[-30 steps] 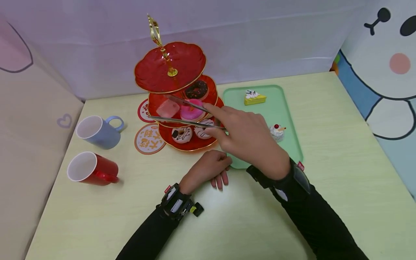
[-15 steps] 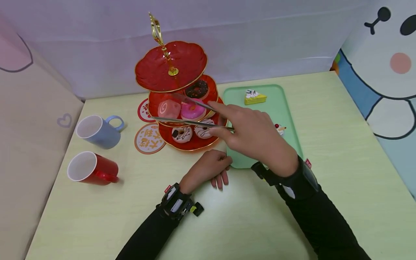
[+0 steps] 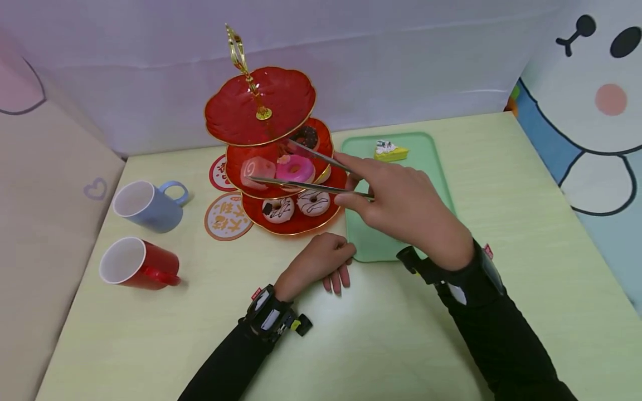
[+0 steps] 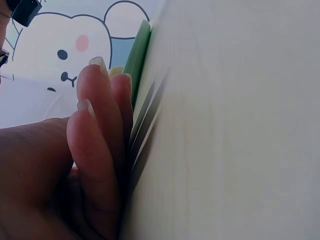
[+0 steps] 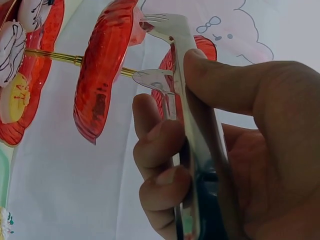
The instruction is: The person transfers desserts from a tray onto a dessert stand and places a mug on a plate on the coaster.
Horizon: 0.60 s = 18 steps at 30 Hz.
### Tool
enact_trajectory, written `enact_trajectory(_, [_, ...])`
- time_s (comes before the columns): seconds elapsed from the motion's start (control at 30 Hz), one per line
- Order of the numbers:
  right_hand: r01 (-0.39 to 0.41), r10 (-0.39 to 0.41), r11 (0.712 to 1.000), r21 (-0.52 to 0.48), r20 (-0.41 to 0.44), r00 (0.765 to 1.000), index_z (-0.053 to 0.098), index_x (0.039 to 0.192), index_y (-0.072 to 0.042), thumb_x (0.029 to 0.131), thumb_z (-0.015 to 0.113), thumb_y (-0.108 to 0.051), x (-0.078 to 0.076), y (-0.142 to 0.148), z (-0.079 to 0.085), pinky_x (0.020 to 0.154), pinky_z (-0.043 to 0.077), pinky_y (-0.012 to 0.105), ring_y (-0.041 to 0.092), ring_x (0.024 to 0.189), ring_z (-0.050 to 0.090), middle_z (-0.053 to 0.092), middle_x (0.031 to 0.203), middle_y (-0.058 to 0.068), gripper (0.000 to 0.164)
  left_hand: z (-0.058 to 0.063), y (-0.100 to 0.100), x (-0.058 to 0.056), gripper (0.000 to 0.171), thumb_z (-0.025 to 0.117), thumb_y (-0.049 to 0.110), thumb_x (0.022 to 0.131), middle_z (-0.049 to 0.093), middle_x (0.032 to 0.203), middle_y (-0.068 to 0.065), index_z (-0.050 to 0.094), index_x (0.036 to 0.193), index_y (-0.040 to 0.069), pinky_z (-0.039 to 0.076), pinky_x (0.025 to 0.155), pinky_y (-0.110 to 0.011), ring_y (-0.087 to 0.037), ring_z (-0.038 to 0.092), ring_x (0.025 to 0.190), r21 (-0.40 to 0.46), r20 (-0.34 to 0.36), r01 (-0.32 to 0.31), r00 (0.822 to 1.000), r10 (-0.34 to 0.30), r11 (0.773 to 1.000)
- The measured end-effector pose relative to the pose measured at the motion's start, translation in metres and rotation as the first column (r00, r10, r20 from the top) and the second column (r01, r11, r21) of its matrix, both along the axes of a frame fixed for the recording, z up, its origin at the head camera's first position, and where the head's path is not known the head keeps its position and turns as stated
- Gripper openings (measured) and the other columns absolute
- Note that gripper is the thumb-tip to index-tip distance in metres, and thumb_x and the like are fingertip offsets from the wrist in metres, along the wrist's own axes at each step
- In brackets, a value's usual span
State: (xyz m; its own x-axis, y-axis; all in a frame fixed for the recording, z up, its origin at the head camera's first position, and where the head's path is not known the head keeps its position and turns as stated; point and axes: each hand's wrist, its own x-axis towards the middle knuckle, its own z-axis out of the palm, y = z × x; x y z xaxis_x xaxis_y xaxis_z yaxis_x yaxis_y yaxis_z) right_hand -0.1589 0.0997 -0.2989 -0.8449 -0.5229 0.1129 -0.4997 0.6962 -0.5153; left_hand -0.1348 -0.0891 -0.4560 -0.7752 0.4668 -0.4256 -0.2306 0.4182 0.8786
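My right hand [image 3: 406, 203] grips metal serving tongs [image 3: 316, 187], whose arms stand apart over the middle tier of a red cake stand [image 3: 291, 100]. In the right wrist view, the tongs' forked end [image 5: 155, 20] overlaps the edge of a pink piece; I cannot tell whether they touch. On that tier lie a pink roll cake [image 3: 257, 171], a pink donut [image 3: 300, 169] and a chocolate donut [image 3: 308, 136]. Two white donuts [image 3: 313, 204] sit on the bottom tier. My left hand [image 3: 318, 259] rests on the table with loosely bent fingers, holding nothing, near the green tray's corner.
The green tray [image 3: 373, 245] lies right of the stand, with a yellow cake slice [image 3: 391, 151] on it. A blue mug [image 3: 155, 206] and a red mug [image 3: 150, 264] stand at left. Two round coasters [image 3: 228, 216] lie beside the stand.
My right hand and the tongs have moved right, and the tips have drawn back from around the roll cake. The roll cake has turned, showing its spiral. The left hand stays still.
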Motion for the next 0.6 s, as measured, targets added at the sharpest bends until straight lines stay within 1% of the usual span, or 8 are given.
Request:
enact_trajectory(0.1, [0.0, 0.0, 1.0, -0.006, -0.004, 1.0, 0.051, 0.159, -0.019, 0.102, 0.073, -0.033, 0.0, 0.002, 0.0, 0.05, 0.035, 0.036, 0.017, 0.057, 0.048, 0.072, 0.11, -0.005, 0.063, 0.0, -0.002, 0.002, 0.035, 0.048, 0.028, 0.107, 0.075, 0.072, -0.013, 0.065, 0.09, 0.003, 0.056, 0.045, -0.034, -0.036, 0.072, 0.056, -0.001, 0.012, -0.004, 1.0, 0.004, 1.0])
enact_trajectory(0.3, [-0.004, 0.004, 1.0, 0.002, 0.011, 1.0, 0.052, 0.159, -0.018, 0.103, 0.072, -0.033, -0.001, 0.008, 0.003, 0.051, 0.034, 0.037, 0.018, 0.056, 0.046, 0.072, 0.109, -0.006, 0.061, 0.002, -0.002, 0.002, 0.034, 0.049, 0.028, 0.107, 0.075, 0.073, -0.013, 0.066, 0.091, 0.003, 0.055, 0.044, -0.031, -0.036, 0.072, 0.056, -0.001, 0.029, -0.006, 1.0, 0.006, 1.0])
enact_trajectory(0.4, [0.003, -0.003, 1.0, 0.006, 0.026, 1.0, 0.053, 0.158, -0.018, 0.102, 0.073, -0.034, -0.002, 0.014, 0.006, 0.052, 0.034, 0.038, 0.019, 0.056, 0.046, 0.071, 0.107, -0.007, 0.061, 0.003, -0.001, 0.001, 0.034, 0.05, 0.028, 0.107, 0.075, 0.073, -0.014, 0.066, 0.091, 0.002, 0.055, 0.045, -0.031, -0.036, 0.072, 0.057, 0.001, 0.032, -0.008, 0.999, 0.008, 1.0])
enact_trajectory(0.53, [0.016, -0.017, 1.0, 0.012, 0.061, 0.998, 0.053, 0.158, -0.02, 0.101, 0.075, -0.034, -0.001, 0.022, 0.011, 0.054, 0.034, 0.038, 0.02, 0.058, 0.047, 0.07, 0.105, -0.01, 0.063, 0.003, 0.0, 0.0, 0.033, 0.049, 0.027, 0.107, 0.075, 0.073, -0.013, 0.065, 0.092, 0.002, 0.055, 0.045, -0.03, -0.036, 0.072, 0.057, -0.009, 0.036, -0.008, 0.999, 0.009, 1.0])
enact_trajectory(0.6, [0.024, -0.025, 0.999, 0.022, 0.076, 0.997, 0.053, 0.158, -0.021, 0.1, 0.076, -0.034, 0.0, 0.027, 0.013, 0.054, 0.036, 0.038, 0.019, 0.06, 0.049, 0.07, 0.106, -0.011, 0.064, 0.003, 0.0, 0.0, 0.033, 0.049, 0.027, 0.107, 0.075, 0.073, -0.013, 0.065, 0.092, 0.002, 0.054, 0.045, -0.03, -0.036, 0.072, 0.056, -0.013, 0.033, -0.009, 0.999, 0.01, 1.0])
